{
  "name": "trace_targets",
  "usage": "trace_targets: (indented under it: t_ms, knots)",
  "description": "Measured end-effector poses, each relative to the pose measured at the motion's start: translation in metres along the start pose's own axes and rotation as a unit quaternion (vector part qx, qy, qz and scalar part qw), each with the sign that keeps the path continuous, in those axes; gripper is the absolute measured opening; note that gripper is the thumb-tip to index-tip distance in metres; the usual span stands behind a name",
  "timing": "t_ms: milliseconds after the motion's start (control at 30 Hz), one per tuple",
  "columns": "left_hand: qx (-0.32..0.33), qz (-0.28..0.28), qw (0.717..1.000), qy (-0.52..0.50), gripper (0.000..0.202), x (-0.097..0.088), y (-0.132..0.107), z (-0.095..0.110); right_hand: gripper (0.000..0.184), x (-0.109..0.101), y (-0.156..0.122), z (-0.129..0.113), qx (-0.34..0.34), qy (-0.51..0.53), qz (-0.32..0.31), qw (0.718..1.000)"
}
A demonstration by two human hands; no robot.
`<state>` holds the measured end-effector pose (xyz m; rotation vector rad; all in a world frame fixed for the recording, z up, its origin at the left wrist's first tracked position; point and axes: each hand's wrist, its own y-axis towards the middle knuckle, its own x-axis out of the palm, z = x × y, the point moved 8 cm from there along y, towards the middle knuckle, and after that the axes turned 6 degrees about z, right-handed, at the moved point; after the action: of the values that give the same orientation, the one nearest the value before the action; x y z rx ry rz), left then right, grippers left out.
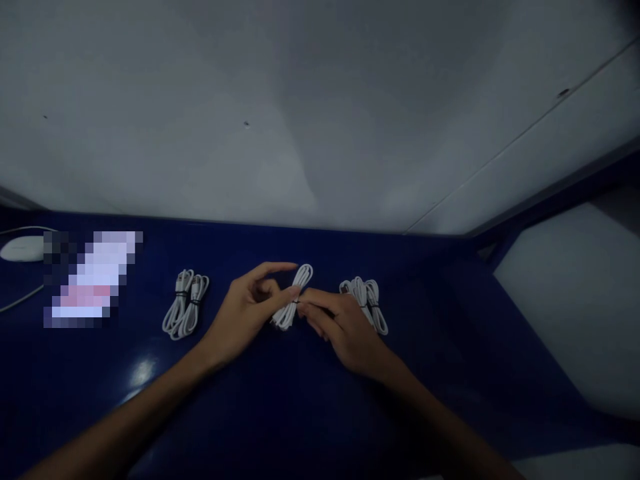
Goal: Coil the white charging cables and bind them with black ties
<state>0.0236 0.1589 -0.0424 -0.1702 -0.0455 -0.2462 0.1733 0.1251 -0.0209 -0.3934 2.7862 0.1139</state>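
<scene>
A coiled white cable bundle (295,297) lies on the dark blue tabletop (280,400) between my hands. My left hand (247,310) pinches its middle with thumb and a finger, the index finger stretched out above it. My right hand (345,327) meets it from the right, fingertips pinched at the black tie around the bundle's middle. A second bundle of white cables (186,303) rests to the left of my left hand. A third white bundle (367,300) lies just behind my right hand, partly hidden by it.
A white rounded device (23,248) with a thin cord sits at the far left edge. Beside it is a blurred-out patch (93,280). A pale wall (300,120) rises behind the table, and a white surface (575,293) lies to the right.
</scene>
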Motion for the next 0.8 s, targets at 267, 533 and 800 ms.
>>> trace_targets:
  t_ms: [267,533,800]
  knots:
    - [-0.088,-0.085,0.989,-0.088,0.019,0.007,0.001,-0.011,0.036,0.007,-0.004,-0.005,-0.050,0.027,-0.017,0.998]
    - [-0.165,-0.108,0.973,-0.122,0.021,0.011,-0.005,-0.021,0.033,0.006,-0.006,-0.010,-0.124,0.003,0.002,0.992]
    - [-0.018,-0.043,0.998,-0.030,0.031,0.009,-0.001,-0.005,0.035,0.002,-0.003,-0.005,-0.066,-0.003,0.037,0.997]
